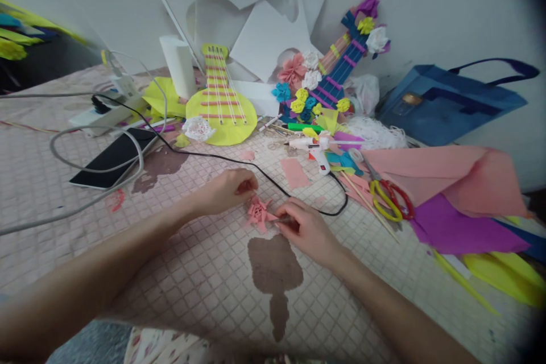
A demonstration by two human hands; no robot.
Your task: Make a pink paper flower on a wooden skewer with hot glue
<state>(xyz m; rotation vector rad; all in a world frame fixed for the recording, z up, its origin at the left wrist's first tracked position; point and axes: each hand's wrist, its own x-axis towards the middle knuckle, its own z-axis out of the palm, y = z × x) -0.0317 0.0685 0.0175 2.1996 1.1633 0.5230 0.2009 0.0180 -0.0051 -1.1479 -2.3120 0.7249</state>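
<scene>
A small pink paper flower (258, 212) lies on the patterned table cloth between my two hands. My left hand (228, 189) rests just to its upper left, fingers curled and pinched on a bit of pink paper by the flower. My right hand (303, 228) sits to the flower's right, fingers closed on a thin stick-like tool whose tip touches the flower. A black cable (273, 182) runs past just behind both hands.
A glue gun (318, 151), scissors (390, 198) and sheets of pink, purple and yellow paper (460, 199) lie at the right. Two paper guitars (222, 108) with flowers stand behind, near a blue bag (447, 105). A phone (115, 156) and power strip (113, 111) lie at the left.
</scene>
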